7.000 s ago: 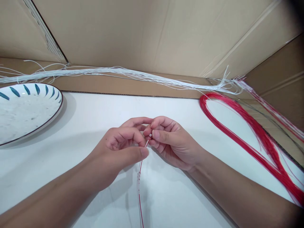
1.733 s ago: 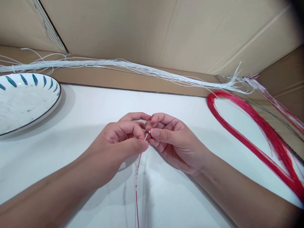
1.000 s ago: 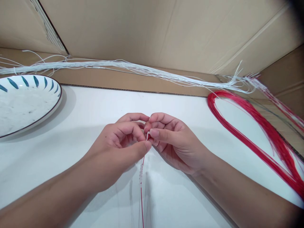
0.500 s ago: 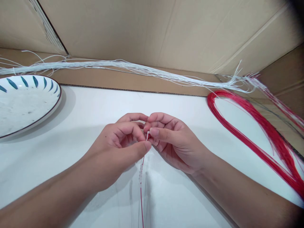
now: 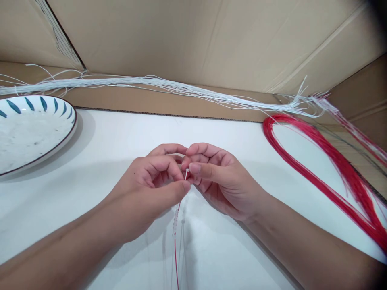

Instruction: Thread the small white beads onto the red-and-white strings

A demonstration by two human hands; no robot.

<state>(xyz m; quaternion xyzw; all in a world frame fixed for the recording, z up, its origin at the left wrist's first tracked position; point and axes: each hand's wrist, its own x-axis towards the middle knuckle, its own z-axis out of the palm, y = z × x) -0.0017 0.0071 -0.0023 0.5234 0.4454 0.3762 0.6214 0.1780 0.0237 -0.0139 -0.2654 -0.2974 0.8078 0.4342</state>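
Note:
Above the white tabletop, my left hand (image 5: 154, 185) pinches a thin strand between thumb and index finger. A white wire tip (image 5: 186, 175) sticks up out of this pinch, with a bit of red beside it. My right hand (image 5: 223, 179) is closed, thumb against fingers, on a tiny whitish translucent piece (image 5: 187, 170) at the top of that tip. Whether the wire passes through the piece is too small to tell. Below my left thumb hangs a red wire (image 5: 176, 259), carrying several small clear pieces (image 5: 175, 223) bunched together. The fingertips of both hands touch or nearly touch.
A white plate (image 5: 57, 139) with blue leaf marks and a dark rim holds whitish translucent bits at left. White wires (image 5: 181, 88) stretch along the cardboard (image 5: 169, 102) at the back. A looped bundle of red wire (image 5: 290, 155) lies right; red-and-white strands (image 5: 347, 121) lie beyond it.
The hanging red wire with its clear pieces has swung slightly left. Both hands keep nearly the same place and hold, and the white tip has shifted a little left and down.

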